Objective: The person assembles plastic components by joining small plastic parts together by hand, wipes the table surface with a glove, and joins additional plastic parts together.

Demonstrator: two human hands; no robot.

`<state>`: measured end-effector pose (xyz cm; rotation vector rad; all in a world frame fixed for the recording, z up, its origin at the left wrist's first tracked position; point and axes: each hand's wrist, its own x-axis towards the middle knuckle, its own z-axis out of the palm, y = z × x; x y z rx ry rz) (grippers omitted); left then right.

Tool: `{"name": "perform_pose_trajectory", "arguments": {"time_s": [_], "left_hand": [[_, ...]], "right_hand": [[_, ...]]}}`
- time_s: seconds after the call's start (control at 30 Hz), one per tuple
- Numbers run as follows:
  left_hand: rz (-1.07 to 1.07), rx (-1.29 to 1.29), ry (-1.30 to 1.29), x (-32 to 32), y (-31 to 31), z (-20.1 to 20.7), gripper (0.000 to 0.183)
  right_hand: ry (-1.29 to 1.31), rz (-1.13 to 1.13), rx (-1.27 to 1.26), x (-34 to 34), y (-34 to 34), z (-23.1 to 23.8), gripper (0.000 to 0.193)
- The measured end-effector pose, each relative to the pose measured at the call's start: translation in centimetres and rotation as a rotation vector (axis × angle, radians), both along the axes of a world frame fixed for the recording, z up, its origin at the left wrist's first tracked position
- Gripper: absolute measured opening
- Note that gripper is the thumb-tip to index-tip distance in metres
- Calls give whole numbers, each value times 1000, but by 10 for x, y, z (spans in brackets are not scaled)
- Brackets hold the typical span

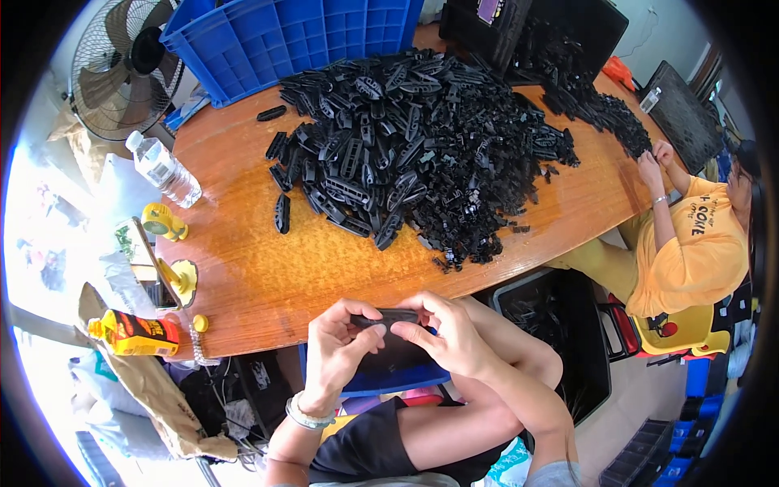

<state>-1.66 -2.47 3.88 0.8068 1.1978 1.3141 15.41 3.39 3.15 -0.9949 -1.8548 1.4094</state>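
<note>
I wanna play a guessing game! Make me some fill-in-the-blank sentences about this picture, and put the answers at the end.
1. The big crate behind the heap of plastic parts is coloured ____.
2. In the picture, the clear bottle is on the ____ side of that heap.
3. The small part held between the left hand and the right hand is coloured ____.
4. The other person sits toward the ____ edge of the picture.

Missing words: blue; left; black; right.
</note>
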Motion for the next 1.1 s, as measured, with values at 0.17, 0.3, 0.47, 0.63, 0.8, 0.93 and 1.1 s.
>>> {"name": "perform_pose_trajectory", "arguments": {"time_s": [0.17, 0.3, 0.47, 0.63, 0.8, 0.93, 1.1], "left_hand": [[-160, -36, 14, -10, 9, 5, 19], [239, 158, 956, -64, 63, -14, 25], [420, 75, 1511, -156, 121, -61, 28], [471, 199, 1153, -141, 107, -56, 24], [260, 122, 303, -62, 50, -7, 39], [127, -2, 156, -25, 21, -23, 26], [62, -35, 105, 1, 7, -21, 24]], "right_hand": [[-177, 79, -46, 11, 8, 9, 32], [-148, 310, -150, 15, 10, -2, 21], [-149, -171, 445, 4, 19, -28, 9], [-680, -411, 842, 21, 43, -34, 5], [-684, -331, 957, 22, 41, -38, 8], [-417, -303, 942, 18, 31, -31, 16], [-163, -230, 749, 5, 3, 7, 25]]}}
